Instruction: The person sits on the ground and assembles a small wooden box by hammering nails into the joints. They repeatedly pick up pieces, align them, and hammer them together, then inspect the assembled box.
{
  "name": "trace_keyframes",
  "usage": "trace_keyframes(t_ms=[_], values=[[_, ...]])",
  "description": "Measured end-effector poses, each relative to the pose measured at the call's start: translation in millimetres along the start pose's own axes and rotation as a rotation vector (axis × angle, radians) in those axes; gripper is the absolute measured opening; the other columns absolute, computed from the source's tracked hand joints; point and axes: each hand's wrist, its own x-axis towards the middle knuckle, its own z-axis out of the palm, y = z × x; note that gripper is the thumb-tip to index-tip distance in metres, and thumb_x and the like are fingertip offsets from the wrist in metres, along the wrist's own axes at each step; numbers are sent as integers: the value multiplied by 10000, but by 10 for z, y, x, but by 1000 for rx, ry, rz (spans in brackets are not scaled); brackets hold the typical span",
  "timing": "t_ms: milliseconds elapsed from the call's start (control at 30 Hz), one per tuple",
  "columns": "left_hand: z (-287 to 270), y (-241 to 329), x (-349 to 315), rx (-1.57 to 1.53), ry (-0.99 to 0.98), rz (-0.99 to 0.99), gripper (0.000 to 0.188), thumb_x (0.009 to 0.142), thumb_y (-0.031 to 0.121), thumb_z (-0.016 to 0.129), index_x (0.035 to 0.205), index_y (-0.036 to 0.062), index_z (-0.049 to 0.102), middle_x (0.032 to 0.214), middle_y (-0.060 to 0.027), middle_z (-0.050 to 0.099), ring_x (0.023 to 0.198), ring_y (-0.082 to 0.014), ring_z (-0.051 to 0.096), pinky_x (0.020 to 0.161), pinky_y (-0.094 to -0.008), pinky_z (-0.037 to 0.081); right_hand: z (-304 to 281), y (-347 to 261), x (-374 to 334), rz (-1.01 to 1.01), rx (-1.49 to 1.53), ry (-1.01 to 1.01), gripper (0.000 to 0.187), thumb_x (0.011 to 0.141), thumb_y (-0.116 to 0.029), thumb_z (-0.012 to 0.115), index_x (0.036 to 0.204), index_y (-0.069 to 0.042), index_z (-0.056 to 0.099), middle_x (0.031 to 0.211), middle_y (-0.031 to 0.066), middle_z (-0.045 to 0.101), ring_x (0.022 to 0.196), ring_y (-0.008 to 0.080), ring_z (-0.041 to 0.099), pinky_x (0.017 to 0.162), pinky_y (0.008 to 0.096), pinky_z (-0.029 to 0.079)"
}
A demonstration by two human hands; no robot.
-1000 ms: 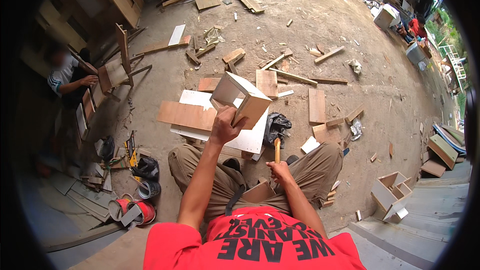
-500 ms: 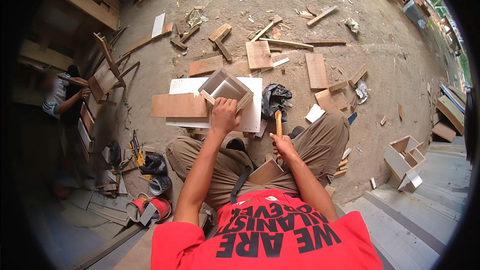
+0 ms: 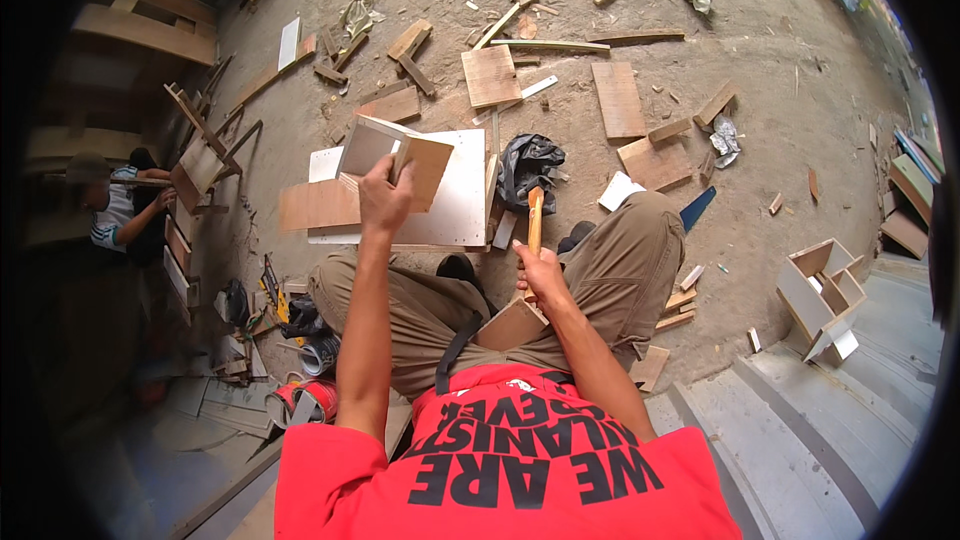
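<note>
My left hand [image 3: 386,198] is closed on the near wall of a small open wooden box [image 3: 428,168], which stands tilted on a white board [image 3: 462,210]. A brown wooden plank [image 3: 312,208] lies on that board, left of the box. My right hand [image 3: 540,275] is wrapped round a wooden-handled tool [image 3: 535,220], held upright in front of my lap. Its far end overlaps a crumpled black plastic bag [image 3: 522,162], and I cannot make out a head. A short wooden board [image 3: 512,325] rests in my lap below that hand.
Wood offcuts [image 3: 619,100] litter the dirt floor ahead. At the right, a compartmented wooden box [image 3: 822,292] sits by grey metal sheets [image 3: 770,440]. A blue saw blade [image 3: 698,208] lies beside my right knee. Paint cans [image 3: 318,400] stand left; another person [image 3: 125,202] handles wooden frames.
My left hand has turned and tilted the box, so its plain side panel now faces right. The wooden-handled tool stays upright in my right hand. The whole view has shifted a little.
</note>
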Motion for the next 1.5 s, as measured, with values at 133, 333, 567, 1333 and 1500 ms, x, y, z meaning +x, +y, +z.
trace_keyframes(t_ms=[133, 333, 567, 1333, 1500], values=[[-270, -57, -47, -303, 84, -97, 294, 964, 241, 618, 1038, -38, 676, 842, -41, 688, 743, -92, 599, 690, -251, 473, 2, -19, -10, 7, 52, 22, 329, 957, -354, 633, 888, -85, 455, 674, -28, 403, 494, 60, 379, 426, 245, 363], [-107, -135, -212, -783, 164, -427, 393, 989, 320, 581, 1114, -47, 643, 1004, -43, 677, 870, -128, 621, 803, -246, 482, -36, -17, -26, -92, 28, 18, 364, 969, -400, 613, 886, -96, 432, 687, -23, 400, 477, 58, 365, 422, 240, 353], [-20, -197, -209, -152, 134, -344, 484, 971, 352, 584, 1248, -44, 561, 1272, -179, 575, 1149, -241, 559, 985, -369, 431, -64, -4, 14, -58, -20, 70, 471, 980, -534, 523, 967, -69, 448, 704, -10, 421, 473, 75, 364, 421, 251, 366], [203, 249, 217, 454, -10, 104, 454, 937, 328, 532, 1313, 73, 516, 1285, -139, 563, 1266, -315, 482, 1136, -550, 201, -33, -26, 2175, -1071, -1388, 703, 362, 880, -193, 637, 1211, -63, 573, 1117, 174, 570, 1126, 366, 534, 973, 465, 400], [217, 338, 279, 451, -46, 113, 461, 921, 301, 549, 1311, 57, 510, 1279, -147, 559, 1262, -309, 475, 1139, -540, 193, -76, 39, 2874, -678, -1410, 526, 170, 883, -147, 615, 1027, -59, 634, 1064, 143, 590, 1055, 342, 563, 891, 481, 449]])
